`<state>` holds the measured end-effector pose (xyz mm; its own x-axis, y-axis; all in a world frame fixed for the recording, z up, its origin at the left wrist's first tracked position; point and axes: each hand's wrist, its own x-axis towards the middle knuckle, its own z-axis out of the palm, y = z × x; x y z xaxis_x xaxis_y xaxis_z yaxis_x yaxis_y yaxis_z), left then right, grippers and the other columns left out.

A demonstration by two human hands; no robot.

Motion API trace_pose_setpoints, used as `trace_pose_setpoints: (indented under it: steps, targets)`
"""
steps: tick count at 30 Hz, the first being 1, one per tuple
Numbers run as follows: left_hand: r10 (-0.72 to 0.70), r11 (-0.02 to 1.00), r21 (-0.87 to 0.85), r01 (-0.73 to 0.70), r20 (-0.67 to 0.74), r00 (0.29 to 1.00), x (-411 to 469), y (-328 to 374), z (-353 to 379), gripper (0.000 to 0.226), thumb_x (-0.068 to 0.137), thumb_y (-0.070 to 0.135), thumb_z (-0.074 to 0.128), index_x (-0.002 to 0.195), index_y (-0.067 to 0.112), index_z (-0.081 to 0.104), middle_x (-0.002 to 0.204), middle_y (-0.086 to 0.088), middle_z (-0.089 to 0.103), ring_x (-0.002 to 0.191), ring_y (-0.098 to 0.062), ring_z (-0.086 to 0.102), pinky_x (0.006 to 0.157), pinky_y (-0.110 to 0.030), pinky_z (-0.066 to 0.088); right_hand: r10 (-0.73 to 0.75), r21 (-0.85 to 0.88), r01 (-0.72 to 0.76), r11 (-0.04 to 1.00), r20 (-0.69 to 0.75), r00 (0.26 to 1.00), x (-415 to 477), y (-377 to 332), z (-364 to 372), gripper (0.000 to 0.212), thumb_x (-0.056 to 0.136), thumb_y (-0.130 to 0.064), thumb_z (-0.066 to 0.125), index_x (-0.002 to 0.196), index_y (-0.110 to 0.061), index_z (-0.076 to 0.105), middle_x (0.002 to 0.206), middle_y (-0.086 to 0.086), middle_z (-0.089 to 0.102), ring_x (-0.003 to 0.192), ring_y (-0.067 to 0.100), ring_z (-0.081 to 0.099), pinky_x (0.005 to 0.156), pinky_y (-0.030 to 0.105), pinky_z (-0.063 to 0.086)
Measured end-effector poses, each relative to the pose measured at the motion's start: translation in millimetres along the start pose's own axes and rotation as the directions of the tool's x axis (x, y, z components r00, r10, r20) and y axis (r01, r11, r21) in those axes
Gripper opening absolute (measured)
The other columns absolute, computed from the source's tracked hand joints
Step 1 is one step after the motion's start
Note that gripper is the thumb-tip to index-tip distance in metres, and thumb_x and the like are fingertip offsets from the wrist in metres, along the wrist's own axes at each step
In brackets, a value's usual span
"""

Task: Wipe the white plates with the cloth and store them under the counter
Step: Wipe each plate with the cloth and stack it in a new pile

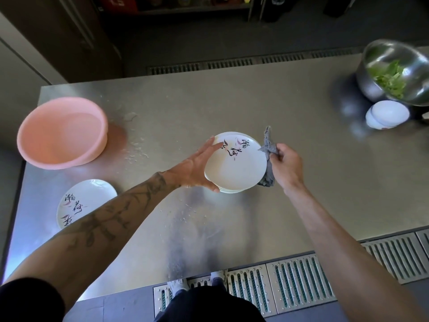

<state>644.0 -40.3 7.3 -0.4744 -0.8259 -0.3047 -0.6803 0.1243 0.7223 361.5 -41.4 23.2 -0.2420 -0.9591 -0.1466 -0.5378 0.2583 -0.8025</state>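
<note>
A small stack of white plates [239, 168] with black brush lettering sits mid-counter on the steel counter [301, 182]. My left hand [197, 168] lies against the stack's left rim with fingers straight, the thumb at the near edge. My right hand [286, 165] grips a grey cloth [268, 159] at the stack's right rim; the cloth hangs down beside the plates. Another white plate [81, 201] with the same lettering lies alone at the near left, partly hidden by my left forearm.
A pink plastic basin [61, 133] stands at the far left. A steel bowl of green leaves [394, 73] and stacked white bowls [386, 117] sit at the far right. Water droplets speckle the counter between basin and plates. Floor grating runs along the near edge.
</note>
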Motion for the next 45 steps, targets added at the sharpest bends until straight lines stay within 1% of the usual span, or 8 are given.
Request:
trace_pose_setpoints:
  steps: [5, 11, 15, 24, 30, 33, 39, 45]
  targets:
    - [0.016, 1.000, 0.019, -0.015, -0.049, 0.999, -1, 0, 3, 0.135, 0.055, 0.042, 0.098, 0.159, 0.043, 0.012, 0.167, 0.024, -0.009, 0.154, -0.008, 0.013, 0.122, -0.032, 0.026, 0.022, 0.013, -0.022, 1.000, -0.035, 0.999, -2, 5, -8, 0.014, 0.093, -0.003, 0.052, 0.095, -0.008, 0.065, 0.093, 0.017, 0.070, 0.076, 0.019, 0.057, 0.071, 0.030, 0.046]
    - [-0.005, 0.999, 0.042, 0.011, -0.142, 0.990, -3, 5, 10, 0.129, 0.059, 0.037, 0.097, 0.160, 0.035, 0.017, 0.169, 0.014, -0.003, 0.153, -0.017, 0.021, 0.117, -0.039, 0.033, 0.047, 0.019, -0.048, 0.999, 0.017, 0.999, -8, 2, -13, 0.015, 0.096, -0.006, 0.054, 0.099, -0.013, 0.066, 0.098, 0.012, 0.072, 0.081, 0.022, 0.064, 0.073, 0.026, 0.050]
    - [-0.012, 0.998, 0.063, 0.021, -0.134, 0.991, -7, 9, 12, 0.131, 0.059, 0.045, 0.097, 0.161, 0.035, 0.014, 0.170, 0.009, -0.007, 0.154, -0.024, 0.016, 0.116, -0.036, 0.027, 0.076, 0.074, -0.080, 0.994, 0.050, 0.996, -10, -1, -9, 0.019, 0.093, -0.008, 0.059, 0.100, -0.023, 0.068, 0.101, 0.007, 0.075, 0.096, 0.031, 0.070, 0.089, 0.043, 0.057]
    - [-0.034, 0.999, 0.030, 0.039, -0.162, 0.986, -10, 11, 14, 0.121, 0.068, 0.034, 0.094, 0.161, 0.029, 0.016, 0.170, 0.003, -0.003, 0.154, -0.028, 0.016, 0.122, -0.043, 0.025, -0.072, 0.131, 0.076, 0.988, -0.032, 0.997, -32, -19, -22, 0.018, 0.099, -0.007, 0.057, 0.098, -0.023, 0.066, 0.096, 0.004, 0.074, 0.091, 0.027, 0.069, 0.079, 0.033, 0.055]
    - [-0.069, 0.993, -0.109, 0.042, -0.255, 0.964, -39, 5, 20, 0.105, 0.078, 0.038, 0.086, 0.160, 0.024, 0.023, 0.169, 0.000, 0.012, 0.153, -0.020, 0.021, 0.121, -0.037, 0.026, -0.157, 0.174, 0.148, 0.974, 0.038, 0.987, -59, -47, -10, 0.013, 0.099, -0.011, 0.057, 0.101, -0.020, 0.066, 0.095, 0.002, 0.075, 0.092, 0.029, 0.069, 0.083, 0.043, 0.056]
    - [-0.124, 0.991, -0.107, 0.084, -0.455, 0.882, -96, -24, 25, 0.076, 0.090, 0.053, 0.063, 0.149, 0.009, 0.044, 0.151, -0.009, 0.045, 0.138, -0.023, 0.045, 0.115, -0.029, 0.033, -0.179, 0.220, 0.151, 0.964, 0.114, 0.977, -85, -64, 21, 0.013, 0.100, -0.008, 0.058, 0.099, -0.018, 0.066, 0.093, -0.002, 0.075, 0.091, 0.021, 0.070, 0.080, 0.033, 0.052]
    - [-0.453, 0.828, -0.119, 0.547, -0.716, 0.531, -237, -146, 18, 0.039, 0.087, 0.010, 0.070, 0.124, 0.004, 0.062, 0.126, -0.019, 0.062, 0.113, -0.044, 0.057, 0.096, -0.050, 0.047, -0.243, 0.281, 0.156, 0.947, 0.306, 0.921, -140, -81, 104, 0.025, 0.098, 0.002, 0.058, 0.100, -0.021, 0.067, 0.094, -0.014, 0.075, 0.086, 0.008, 0.069, 0.079, 0.019, 0.051]
    - [-0.644, 0.668, -0.102, 0.737, -0.574, 0.505, -283, -217, -23, 0.066, 0.082, 0.018, 0.083, 0.137, 0.001, 0.052, 0.137, -0.023, 0.051, 0.117, -0.048, 0.050, 0.095, -0.052, 0.044, -0.160, 0.185, 0.085, 0.979, 0.437, 0.885, -169, -57, 169, 0.027, 0.096, 0.002, 0.059, 0.102, -0.022, 0.069, 0.090, -0.005, 0.075, 0.088, 0.020, 0.070, 0.078, 0.027, 0.052]
